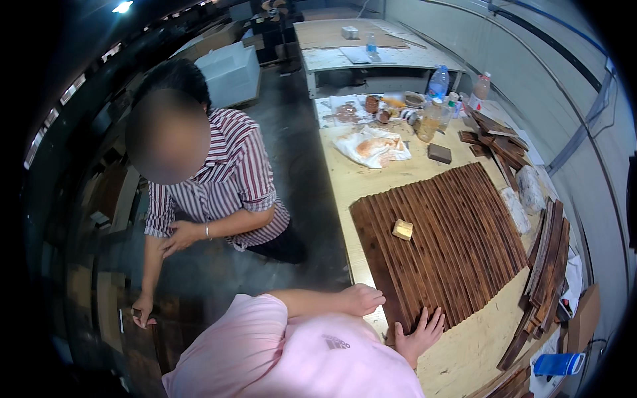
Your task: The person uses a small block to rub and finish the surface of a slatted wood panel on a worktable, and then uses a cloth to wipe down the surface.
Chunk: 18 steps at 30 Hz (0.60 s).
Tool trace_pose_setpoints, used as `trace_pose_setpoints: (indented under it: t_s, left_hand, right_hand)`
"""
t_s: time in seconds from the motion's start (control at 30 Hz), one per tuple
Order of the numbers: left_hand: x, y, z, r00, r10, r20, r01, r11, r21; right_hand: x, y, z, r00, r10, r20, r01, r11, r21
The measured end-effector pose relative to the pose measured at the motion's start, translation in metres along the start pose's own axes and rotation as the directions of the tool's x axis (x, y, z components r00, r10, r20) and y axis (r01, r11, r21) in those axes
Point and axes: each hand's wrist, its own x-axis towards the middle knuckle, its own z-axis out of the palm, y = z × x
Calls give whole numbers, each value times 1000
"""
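A dark brown slatted wooden panel (441, 245) lies on the pale table. My right hand (419, 331) rests palm down on its near edge, fingers spread and open. Beside the panel's near left corner, at the table's edge, my left hand (363, 300) is curled into a loose fist; nothing shows in it. A small yellow block (403, 229) sits on the slats, apart from both hands. Beyond the panel are a dark brown block (439, 153) and a stained white cloth (373, 147).
A person in a striped shirt (229, 159) stands left of the table, one hand lowered. Bottles (438, 83), jars and cups crowd the table's far end. Loose dark wood strips (547, 265) pile along the right side, near a blue object (559, 364). Another table (318, 36) stands behind.
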Motion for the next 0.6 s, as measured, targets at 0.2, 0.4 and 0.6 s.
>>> trace_pose_setpoints:
  t_s: [0.2, 0.4, 0.6]
  left_hand:
    - [-4, 1, 3, 1000, -13, 27, 10, 995, 97]
    - [-2, 5, 7, 1000, -27, -8, 27, 995, 101]
    - [-3, 6, 15, 998, -39, -48, 43, 995, 92]
  right_hand:
    - [-3, 3, 0, 1000, -20, -5, 19, 999, -42]
    - [-5, 8, 5, 998, -41, -54, 39, 998, -43]
    - [-6, 12, 7, 997, -40, -70, 39, 999, -25]
